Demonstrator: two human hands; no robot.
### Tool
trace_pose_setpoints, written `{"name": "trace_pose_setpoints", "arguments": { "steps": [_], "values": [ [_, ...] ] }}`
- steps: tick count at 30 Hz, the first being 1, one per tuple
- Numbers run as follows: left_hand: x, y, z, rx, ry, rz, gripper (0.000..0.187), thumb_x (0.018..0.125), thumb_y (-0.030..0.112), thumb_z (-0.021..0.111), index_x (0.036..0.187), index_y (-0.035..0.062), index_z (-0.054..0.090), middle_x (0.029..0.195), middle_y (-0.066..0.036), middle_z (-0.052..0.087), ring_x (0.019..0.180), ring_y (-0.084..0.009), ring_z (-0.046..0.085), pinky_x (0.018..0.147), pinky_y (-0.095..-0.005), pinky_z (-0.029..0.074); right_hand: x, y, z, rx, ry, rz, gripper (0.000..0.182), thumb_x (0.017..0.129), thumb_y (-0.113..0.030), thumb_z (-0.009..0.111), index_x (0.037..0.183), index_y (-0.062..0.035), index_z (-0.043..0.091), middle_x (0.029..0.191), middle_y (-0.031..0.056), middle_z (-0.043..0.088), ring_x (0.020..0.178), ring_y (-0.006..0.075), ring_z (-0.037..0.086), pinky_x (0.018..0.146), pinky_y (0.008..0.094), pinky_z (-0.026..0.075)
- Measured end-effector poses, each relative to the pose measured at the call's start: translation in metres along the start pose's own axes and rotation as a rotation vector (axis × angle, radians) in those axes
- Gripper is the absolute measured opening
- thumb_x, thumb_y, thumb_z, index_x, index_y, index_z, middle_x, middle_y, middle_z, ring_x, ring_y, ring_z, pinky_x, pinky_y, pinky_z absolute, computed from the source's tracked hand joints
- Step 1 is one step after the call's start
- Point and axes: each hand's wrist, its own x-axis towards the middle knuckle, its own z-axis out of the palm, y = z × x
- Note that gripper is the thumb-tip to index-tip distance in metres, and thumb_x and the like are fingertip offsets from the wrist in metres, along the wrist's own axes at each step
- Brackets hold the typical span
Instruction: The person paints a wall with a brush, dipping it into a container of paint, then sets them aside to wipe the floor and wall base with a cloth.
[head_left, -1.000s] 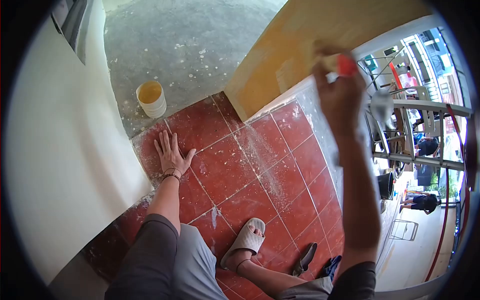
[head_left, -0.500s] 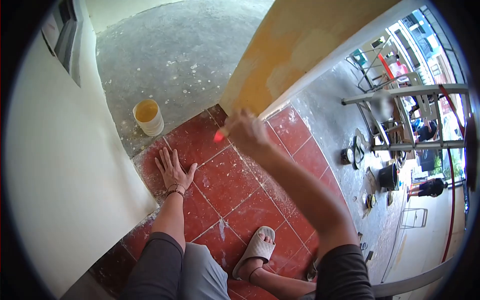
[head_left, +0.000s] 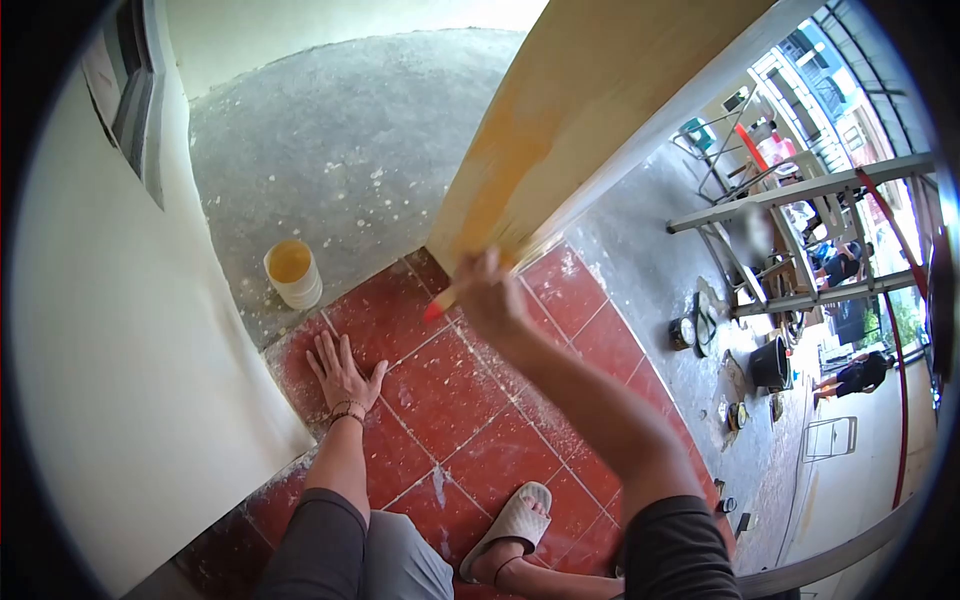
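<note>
My left hand [head_left: 343,378] rests flat on the red tiled floor [head_left: 440,380], its fingers spread. In my right hand [head_left: 490,300] is a paintbrush with a red-tipped handle [head_left: 438,304], gripped low by the pillar's foot. The bristles are mostly hidden and blurred near the base of the pale yellow pillar [head_left: 600,100]. A darker yellow-orange paint patch [head_left: 520,140] runs down the pillar's face. Beyond my left hand stands a white tub [head_left: 299,288] with yellow paint inside.
A cream wall [head_left: 120,350] rises close on the left. Grey, paint-spotted concrete [head_left: 330,120] lies beyond the tiles. To the right are a metal frame [head_left: 790,190], a black bucket [head_left: 771,363], several cans and a distant person [head_left: 860,376]. My sandalled foot [head_left: 512,530] is on the tiles.
My right hand with the paintbrush has shifted slightly down in view, and the brush handle shows more clearly. The whole scene has shifted a little, while my left hand stays on the tiles.
</note>
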Motion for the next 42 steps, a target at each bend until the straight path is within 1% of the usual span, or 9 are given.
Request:
{"name": "trace_pose_setpoints", "arguments": {
  "steps": [6, 10, 14, 17, 22, 24, 26, 33, 42],
  "values": [
    [0.004, 0.007, -0.013, 0.158, -0.250, -0.055, 0.109, 0.076, 0.081, 0.046, 0.152, 0.0058, 0.025, 0.161, -0.022, 0.005, 0.150, -0.0328, -0.002, 0.118, -0.0553, -0.009, 0.043, 0.142, -0.092, 0.749, 0.324, 0.244, 0.011, 0.080, -0.005, 0.063, 0.089, -0.0100, 0.065, 0.093, 0.0087, 0.065, 0.092, 0.0293, 0.063, 0.074, 0.0381, 0.053],
    [0.008, 0.018, -0.030, 0.042, -0.413, -0.177, 0.124, 0.070, 0.084, 0.052, 0.156, 0.0067, 0.006, 0.161, -0.023, -0.005, 0.149, -0.0356, -0.009, 0.115, -0.0578, -0.012, 0.050, 0.214, -0.253, 0.243, 0.636, 0.141, 0.008, 0.087, -0.015, 0.059, 0.091, -0.0125, 0.065, 0.096, 0.0108, 0.062, 0.081, 0.0286, 0.063, 0.068, 0.0411, 0.052],
    [-0.004, 0.037, -0.042, 0.052, -0.625, -0.264, 0.148, 0.052, 0.082, 0.070, 0.155, 0.0103, -0.009, 0.160, -0.019, -0.015, 0.147, -0.0355, -0.018, 0.113, -0.0610, -0.014, 0.063, 0.130, -0.148, 0.202, 0.770, 0.341, 0.017, 0.080, -0.017, 0.061, 0.091, -0.0048, 0.066, 0.101, 0.0120, 0.057, 0.092, 0.0284, 0.056, 0.066, 0.0390, 0.049],
    [-0.001, 0.041, -0.047, 0.148, -0.702, -0.243, 0.151, 0.051, 0.074, 0.078, 0.154, 0.0089, -0.013, 0.159, -0.020, -0.018, 0.147, -0.0377, -0.019, 0.113, -0.0608, -0.014, 0.047, 0.041, -0.038, -0.305, 0.156, 0.041, 0.030, 0.076, -0.023, 0.061, 0.092, 0.0006, 0.068, 0.098, 0.0138, 0.057, 0.090, 0.0319, 0.052, 0.061, 0.0380, 0.046],
    [0.002, 0.040, -0.044, 0.129, -0.726, -0.245, 0.156, 0.050, 0.067, 0.084, 0.152, 0.0075, -0.018, 0.158, -0.023, -0.021, 0.145, -0.0406, -0.022, 0.112, -0.0621, -0.013, 0.059, -0.014, 0.006, 0.430, -0.090, -0.001, 0.022, 0.085, -0.022, 0.060, 0.094, -0.0052, 0.071, 0.100, 0.0136, 0.063, 0.096, 0.0300, 0.062, 0.071, 0.0461, 0.055],
    [0.003, 0.041, -0.044, 0.122, -0.740, -0.247, 0.156, 0.050, 0.066, 0.084, 0.152, 0.0078, -0.018, 0.158, -0.023, -0.022, 0.145, -0.0406, -0.022, 0.112, -0.0620, -0.013, 0.072, 0.047, -0.032, 1.291, 0.110, 0.479, 0.017, 0.087, -0.023, 0.059, 0.093, -0.0126, 0.071, 0.098, 0.0120, 0.067, 0.101, 0.0266, 0.064, 0.072, 0.0410, 0.055],
    [0.003, 0.041, -0.046, 0.125, -0.741, -0.250, 0.154, 0.051, 0.065, 0.084, 0.152, 0.0084, -0.018, 0.157, -0.022, -0.023, 0.145, -0.0404, -0.022, 0.112, -0.0613, -0.013, 0.092, 0.113, -0.121, 0.332, -0.031, 0.393, 0.014, 0.088, -0.022, 0.058, 0.098, -0.0186, 0.068, 0.089, 0.0042, 0.067, 0.088, 0.0245, 0.066, 0.067, 0.0399, 0.053],
    [0.006, 0.041, -0.046, 0.137, -0.787, -0.257, 0.154, 0.052, 0.065, 0.084, 0.152, 0.0083, -0.020, 0.157, -0.022, -0.023, 0.145, -0.0403, -0.023, 0.112, -0.0616, -0.014, 0.083, 0.092, -0.124, 0.038, 0.757, 0.243, 0.009, 0.077, -0.019, 0.061, 0.081, -0.0130, 0.067, 0.095, 0.0094, 0.058, 0.090, 0.0259, 0.055, 0.067, 0.0374, 0.050],
    [0.007, 0.042, -0.045, 0.138, -0.788, -0.259, 0.154, 0.053, 0.065, 0.083, 0.151, 0.0084, -0.020, 0.157, -0.021, -0.024, 0.145, -0.0397, -0.023, 0.112, -0.0608, -0.015, 0.094, 0.013, -0.040, 0.205, -0.052, 0.005, 0.017, 0.088, -0.018, 0.055, 0.095, -0.0136, 0.071, 0.094, 0.0131, 0.065, 0.092, 0.0287, 0.065, 0.071, 0.0403, 0.055]
  ]
}}
